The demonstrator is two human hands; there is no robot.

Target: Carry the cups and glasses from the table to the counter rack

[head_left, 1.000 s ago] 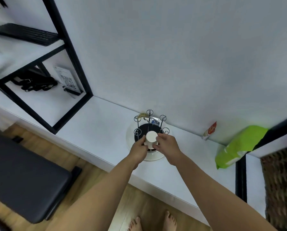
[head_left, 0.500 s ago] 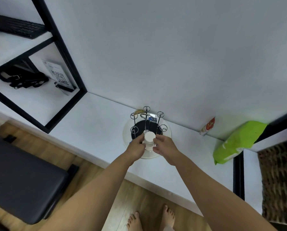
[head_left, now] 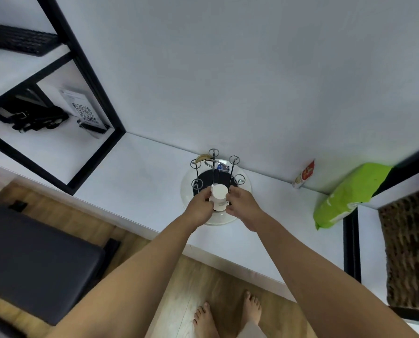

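Both my hands are on 1 white cup [head_left: 218, 196], held upside down over the near side of the wire rack [head_left: 215, 175]. My left hand [head_left: 199, 205] has its fingers clamped on the cup's left wall; my right hand [head_left: 242, 204] has its fingers pressed to the right wall. I cannot tell if the cup's rim touches the rack's round white base [head_left: 186, 191]. The rack stands at the back edge of the white counter [head_left: 135, 181], against the wall. A green bag [head_left: 347, 196] leans at the counter's right end, a small red-and-white packet [head_left: 304, 173] between it and the rack.
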